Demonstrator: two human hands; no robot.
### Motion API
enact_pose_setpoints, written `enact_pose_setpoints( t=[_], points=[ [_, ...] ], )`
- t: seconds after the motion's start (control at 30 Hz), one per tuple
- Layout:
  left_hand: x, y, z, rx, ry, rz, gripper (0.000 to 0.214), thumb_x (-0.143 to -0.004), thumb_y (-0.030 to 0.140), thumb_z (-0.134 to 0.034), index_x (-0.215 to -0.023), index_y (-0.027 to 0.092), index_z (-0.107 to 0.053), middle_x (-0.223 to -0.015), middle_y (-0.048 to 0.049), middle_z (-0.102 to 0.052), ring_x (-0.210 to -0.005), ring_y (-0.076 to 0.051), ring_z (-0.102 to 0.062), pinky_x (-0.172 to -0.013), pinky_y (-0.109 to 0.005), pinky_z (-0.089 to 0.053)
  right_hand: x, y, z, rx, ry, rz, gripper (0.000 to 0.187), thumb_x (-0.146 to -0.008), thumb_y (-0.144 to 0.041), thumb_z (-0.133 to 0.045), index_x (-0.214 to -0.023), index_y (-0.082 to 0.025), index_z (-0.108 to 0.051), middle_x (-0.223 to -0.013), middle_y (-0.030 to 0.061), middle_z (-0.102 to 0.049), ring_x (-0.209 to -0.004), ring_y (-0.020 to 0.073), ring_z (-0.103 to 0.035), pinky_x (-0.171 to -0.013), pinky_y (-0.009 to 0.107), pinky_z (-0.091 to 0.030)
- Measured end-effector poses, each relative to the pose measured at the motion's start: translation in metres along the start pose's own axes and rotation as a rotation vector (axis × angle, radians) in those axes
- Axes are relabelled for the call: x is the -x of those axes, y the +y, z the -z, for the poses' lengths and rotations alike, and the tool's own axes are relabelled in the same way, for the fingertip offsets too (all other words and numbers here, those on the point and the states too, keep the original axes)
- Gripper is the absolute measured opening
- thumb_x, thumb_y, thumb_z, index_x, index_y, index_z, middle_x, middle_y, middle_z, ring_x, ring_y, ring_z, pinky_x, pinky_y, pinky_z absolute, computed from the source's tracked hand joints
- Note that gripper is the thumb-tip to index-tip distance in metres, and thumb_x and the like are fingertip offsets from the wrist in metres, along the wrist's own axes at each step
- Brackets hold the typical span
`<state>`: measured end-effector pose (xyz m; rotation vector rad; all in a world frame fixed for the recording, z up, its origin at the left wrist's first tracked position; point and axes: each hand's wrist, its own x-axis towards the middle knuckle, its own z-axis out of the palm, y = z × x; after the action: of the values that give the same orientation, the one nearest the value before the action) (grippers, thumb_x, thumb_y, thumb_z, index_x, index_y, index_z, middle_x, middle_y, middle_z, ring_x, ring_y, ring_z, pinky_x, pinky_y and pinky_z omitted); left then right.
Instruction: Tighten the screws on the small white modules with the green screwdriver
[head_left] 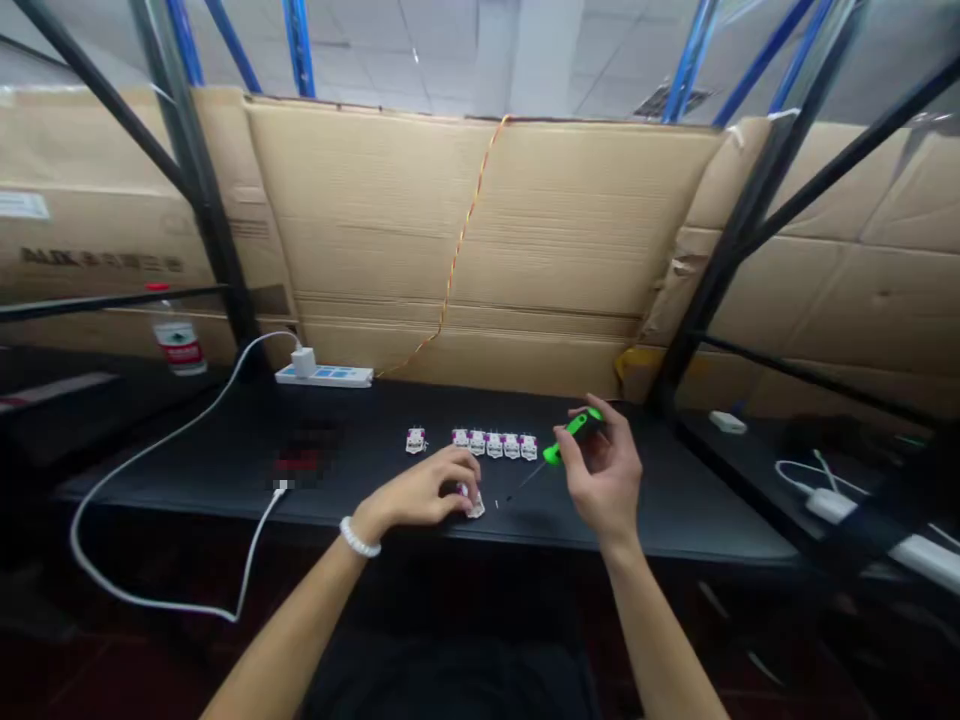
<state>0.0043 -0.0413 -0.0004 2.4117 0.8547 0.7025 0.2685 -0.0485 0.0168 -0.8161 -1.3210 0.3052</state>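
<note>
White plastic with purple parts makes up the small module [475,507] near the front edge of the black tabletop [690,510], partly hidden by the fingers around it. The left hand [427,488] is curled over this module, thumb and fingers closed on it. Just to the module's right lies a tiny pale piece [496,504], too small to identify.

The right hand [604,475] grips a green-and-black screwdriver [574,432] by the handle. Its thin shaft slants down and left, ending in a dark tip close to the tiny pale piece; whether the tip touches the tabletop cannot be told.

Beyond the left hand, a row of five similar modules [494,445] stands side by side, and another single module [415,440] sits apart to the left of them. A white coiled band [360,538] circles the left wrist.

Further left, a white cable [142,455] loops from a white charger [303,361] plugged into a power strip [337,376] to a blurred dark-red object [300,462]. A red-capped bottle [180,342] stands at the far left. Behind, a yellow-and-red twisted wire [463,233] hangs down a cardboard panel [570,220] between black metal posts [212,235].
</note>
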Motion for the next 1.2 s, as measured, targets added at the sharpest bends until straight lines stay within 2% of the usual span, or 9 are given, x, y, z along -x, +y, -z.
enact_pose_setpoints(
  t=[0.2, 0.4, 0.5, 0.7, 0.83, 0.9, 1.0, 1.07, 1.2],
  points=[
    [-0.003, 0.009, -0.005, -0.011, 0.073, -0.012, 0.012, -0.094, 0.014, -0.068, -0.088, 0.020, -0.075, -0.114, -0.0056, -0.069, -0.114, -0.022, -0.064, -0.108, -0.036, -0.049, -0.002, 0.001, 0.002, -0.002, 0.008, 0.005, 0.052, -0.091, -0.038, -0.079, -0.138, -0.025, -0.062, -0.117, 0.0092, -0.072, -0.101, 0.0239, -0.075, -0.089, 0.040, -0.067],
    [-0.016, 0.022, -0.036, -0.194, 0.221, 0.110, 0.015, -0.089, 0.010, -0.068, -0.080, 0.020, -0.075, -0.103, -0.0066, -0.071, -0.107, -0.026, -0.063, -0.102, -0.040, -0.049, -0.005, 0.001, 0.007, 0.013, 0.019, 0.010, 0.051, -0.091, -0.037, -0.079, -0.137, -0.024, -0.063, -0.116, 0.0098, -0.072, -0.100, 0.0245, -0.075, -0.087, 0.041, -0.067],
    [-0.017, 0.024, -0.046, -0.263, 0.212, 0.182, 0.014, -0.087, 0.009, -0.068, -0.080, 0.019, -0.075, -0.105, -0.0067, -0.072, -0.108, -0.027, -0.064, -0.099, -0.041, -0.048, -0.005, 0.002, 0.007, 0.008, 0.016, 0.012, 0.051, -0.091, -0.037, -0.079, -0.138, -0.025, -0.062, -0.117, 0.0097, -0.072, -0.101, 0.0244, -0.075, -0.087, 0.041, -0.067],
    [-0.013, 0.027, -0.044, -0.341, 0.202, 0.227, 0.010, -0.091, 0.013, -0.069, -0.085, 0.019, -0.075, -0.104, -0.0068, -0.073, -0.110, -0.028, -0.065, -0.100, -0.045, -0.047, -0.005, 0.002, 0.007, 0.013, 0.012, 0.032, 0.049, -0.092, -0.035, -0.078, -0.137, -0.026, -0.063, -0.117, 0.0088, -0.072, -0.102, 0.0240, -0.075, -0.089, 0.041, -0.067],
    [-0.008, 0.031, -0.037, -0.392, 0.234, 0.210, 0.013, -0.098, 0.016, -0.065, -0.102, 0.021, -0.077, -0.123, -0.0086, -0.072, -0.126, -0.032, -0.059, -0.107, -0.051, -0.047, -0.006, 0.002, 0.008, 0.007, 0.020, 0.035, 0.048, -0.091, -0.034, -0.078, -0.136, -0.025, -0.063, -0.118, 0.0092, -0.071, -0.103, 0.0242, -0.075, -0.088, 0.040, -0.067],
    [-0.004, 0.036, -0.035, -0.413, 0.200, 0.179, 0.019, -0.099, 0.017, -0.066, -0.113, 0.023, -0.076, -0.135, -0.0091, -0.068, -0.134, -0.033, -0.054, -0.112, -0.054, -0.046, -0.006, 0.003, 0.009, 0.009, 0.030, 0.040, 0.048, -0.091, -0.034, -0.078, -0.136, -0.025, -0.063, -0.116, 0.0090, -0.071, -0.102, 0.0239, -0.075, -0.088, 0.039, -0.066],
    [0.000, 0.043, -0.034, -0.414, 0.083, 0.143, 0.032, -0.098, 0.016, -0.070, -0.128, 0.025, -0.073, -0.142, -0.0091, -0.066, -0.137, -0.032, -0.052, -0.115, -0.050, -0.047, -0.008, 0.003, 0.011, 0.016, 0.035, 0.042, 0.048, -0.091, -0.034, -0.079, -0.136, -0.025, -0.063, -0.116, 0.0084, -0.072, -0.102, 0.0234, -0.075, -0.089, 0.039, -0.066],
    [0.000, 0.045, -0.036, -0.426, 0.020, 0.133, 0.036, -0.097, 0.012, -0.069, -0.131, 0.024, -0.071, -0.143, -0.0091, -0.067, -0.135, -0.031, -0.054, -0.114, -0.047, -0.049, -0.008, 0.003, 0.011, 0.015, 0.036, 0.041, 0.049, -0.090, -0.034, -0.079, -0.136, -0.025, -0.063, -0.116, 0.0084, -0.072, -0.102, 0.0235, -0.075, -0.089, 0.040, -0.066],
    [-0.004, 0.040, -0.040, -0.410, -0.029, 0.117, 0.038, -0.100, 0.006, -0.059, -0.132, 0.024, -0.071, -0.133, -0.0081, -0.073, -0.127, -0.028, -0.061, -0.110, -0.044, -0.049, -0.008, 0.002, 0.012, 0.014, 0.032, 0.032, 0.050, -0.090, -0.035, -0.079, -0.136, -0.024, -0.063, -0.116, 0.0088, -0.072, -0.101, 0.0244, -0.075, -0.088, 0.041, -0.067]
  ],
)
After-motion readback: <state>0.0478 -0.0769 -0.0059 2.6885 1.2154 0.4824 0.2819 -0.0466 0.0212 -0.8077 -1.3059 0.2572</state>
